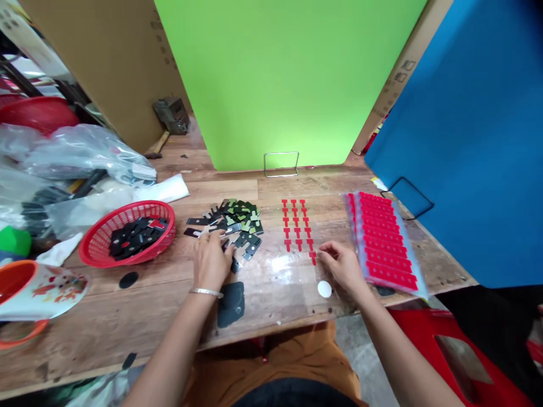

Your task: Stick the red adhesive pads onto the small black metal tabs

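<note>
My left hand (212,260), with a bracelet at the wrist, rests on the near left side of a pile of flat, notched black metal pieces (250,244). Its thumb and fingers are spread over them, and some fingertips are hidden among the pieces. My right hand (343,264) is beside the lowest red T-shaped piece (313,257), fingers loosely bent and apart, with nothing visible in them. More red T-shaped pieces (296,222) lie in three columns between the pile and my right hand. A white round disc (324,289) lies just below that hand.
A red basket (169,217) of black pieces stands left, near a mug (55,291) and plastic bags (80,150). Stacked sheets of red pieces (384,240) lie right. Green (288,79) and blue (462,147) boards rise behind; a wire stand (281,175) sits at the green one's foot.
</note>
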Demonstrator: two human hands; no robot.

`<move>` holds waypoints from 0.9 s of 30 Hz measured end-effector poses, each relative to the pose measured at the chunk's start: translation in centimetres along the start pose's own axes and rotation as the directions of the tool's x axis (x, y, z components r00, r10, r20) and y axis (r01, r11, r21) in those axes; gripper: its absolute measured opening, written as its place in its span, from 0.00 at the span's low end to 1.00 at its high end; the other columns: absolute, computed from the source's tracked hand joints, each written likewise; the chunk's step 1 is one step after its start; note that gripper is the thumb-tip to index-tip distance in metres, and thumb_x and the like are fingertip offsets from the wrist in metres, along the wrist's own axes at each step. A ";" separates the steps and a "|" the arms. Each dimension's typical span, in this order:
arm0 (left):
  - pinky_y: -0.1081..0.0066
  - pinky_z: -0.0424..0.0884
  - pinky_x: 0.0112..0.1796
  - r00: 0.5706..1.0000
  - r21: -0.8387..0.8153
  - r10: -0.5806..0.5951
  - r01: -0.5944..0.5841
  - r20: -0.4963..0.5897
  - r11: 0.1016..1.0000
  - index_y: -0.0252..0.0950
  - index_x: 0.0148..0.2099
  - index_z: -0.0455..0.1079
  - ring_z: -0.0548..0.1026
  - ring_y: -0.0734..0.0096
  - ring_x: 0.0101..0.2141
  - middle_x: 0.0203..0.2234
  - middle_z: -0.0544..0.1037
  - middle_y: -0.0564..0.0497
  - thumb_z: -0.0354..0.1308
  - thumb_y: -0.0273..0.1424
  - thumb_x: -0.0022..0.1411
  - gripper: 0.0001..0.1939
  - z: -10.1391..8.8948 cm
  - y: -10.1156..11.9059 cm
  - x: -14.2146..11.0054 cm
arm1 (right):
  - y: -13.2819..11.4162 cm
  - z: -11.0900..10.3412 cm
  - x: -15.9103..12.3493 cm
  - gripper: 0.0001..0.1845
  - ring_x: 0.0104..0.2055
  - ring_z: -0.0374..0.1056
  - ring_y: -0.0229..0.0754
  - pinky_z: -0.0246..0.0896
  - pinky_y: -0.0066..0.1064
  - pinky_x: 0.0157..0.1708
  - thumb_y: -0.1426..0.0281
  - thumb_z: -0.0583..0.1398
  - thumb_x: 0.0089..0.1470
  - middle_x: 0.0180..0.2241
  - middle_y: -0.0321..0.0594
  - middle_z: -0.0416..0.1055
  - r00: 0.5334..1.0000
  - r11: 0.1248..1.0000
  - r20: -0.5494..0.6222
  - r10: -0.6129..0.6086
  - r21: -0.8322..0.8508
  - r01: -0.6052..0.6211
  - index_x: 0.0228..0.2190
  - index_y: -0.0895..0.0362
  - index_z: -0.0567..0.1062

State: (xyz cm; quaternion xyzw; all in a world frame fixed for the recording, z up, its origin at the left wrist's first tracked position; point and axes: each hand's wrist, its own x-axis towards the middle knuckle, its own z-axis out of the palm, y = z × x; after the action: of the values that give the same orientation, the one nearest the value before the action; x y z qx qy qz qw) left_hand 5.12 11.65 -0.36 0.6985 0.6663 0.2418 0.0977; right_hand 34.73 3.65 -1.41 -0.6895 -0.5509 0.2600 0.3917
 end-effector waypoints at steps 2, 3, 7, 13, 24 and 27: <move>0.58 0.62 0.49 0.992 -0.052 0.126 -0.126 0.002 0.991 0.32 0.46 0.66 0.66 0.55 0.48 0.43 0.70 0.40 0.54 0.31 0.56 0.15 0.6 2.3 -1.1 | 0.3 0.1 0.2 0.04 0.30 0.66 0.40 0.58 0.29 0.32 0.72 0.56 0.48 0.27 0.37 0.71 0.998 0.991 0.041 -0.048 -0.124 0.052 0.28 0.56 0.73; 0.60 0.63 0.49 0.978 -0.104 0.207 -0.202 0.035 0.974 0.32 0.46 0.67 0.67 0.57 0.48 0.44 0.70 0.40 0.52 0.30 0.57 0.14 1.0 3.7 -1.8 | 0.4 0.3 0.3 0.05 0.31 0.66 0.40 0.58 0.28 0.32 0.73 0.56 0.48 0.28 0.37 0.70 0.996 0.983 0.061 -0.070 -0.166 0.080 0.28 0.56 0.73; 0.60 0.61 0.53 0.842 -0.291 0.491 -0.424 0.222 0.858 0.35 0.50 0.65 0.63 0.61 0.54 0.53 0.66 0.42 0.49 0.26 0.59 0.16 3.3 9.2 -5.3 | 0.0 0.8 1.1 0.04 0.31 0.65 0.39 0.56 0.27 0.31 0.74 0.57 0.48 0.29 0.38 0.69 0.984 0.950 0.151 -0.092 -0.284 0.132 0.27 0.56 0.72; 0.56 0.56 0.56 0.812 -0.227 0.507 -0.456 0.290 0.861 0.31 0.56 0.59 0.58 0.56 0.57 0.57 0.60 0.38 0.55 0.30 0.57 0.25 5.6 11.7 -7.6 | -0.6 0.3 2.3 0.05 0.26 0.61 0.37 0.51 0.25 0.27 0.77 0.58 0.45 0.24 0.35 0.66 0.957 0.913 0.285 -0.051 -0.375 0.160 0.22 0.56 0.69; 0.57 0.56 0.55 0.806 -0.133 0.503 -0.487 0.311 0.863 0.32 0.59 0.55 0.57 0.55 0.57 0.58 0.60 0.40 0.58 0.33 0.55 0.31 6.1 11.4 -7.7 | -0.5 1.3 -0.1 0.09 0.34 0.63 0.40 0.56 0.29 0.36 0.76 0.53 0.52 0.30 0.40 0.66 0.967 0.900 0.147 -0.209 -0.359 0.249 0.26 0.56 0.73; 0.56 0.57 0.55 0.804 -0.143 0.502 -0.483 0.319 0.864 0.32 0.59 0.56 0.57 0.54 0.57 0.57 0.61 0.40 0.58 0.33 0.55 0.31 6.0 11.5 -7.6 | -0.4 1.2 0.2 0.06 0.33 0.62 0.41 0.56 0.29 0.34 0.76 0.55 0.49 0.29 0.38 0.64 0.965 0.910 0.137 -0.222 -0.327 0.256 0.25 0.56 0.70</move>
State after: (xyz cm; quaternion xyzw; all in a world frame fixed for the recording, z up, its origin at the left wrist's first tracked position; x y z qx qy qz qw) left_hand 18.10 4.30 -1.81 0.8758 0.4275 0.1507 0.1661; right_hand 33.61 4.15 -1.75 -0.6608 -0.6863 0.1436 0.2677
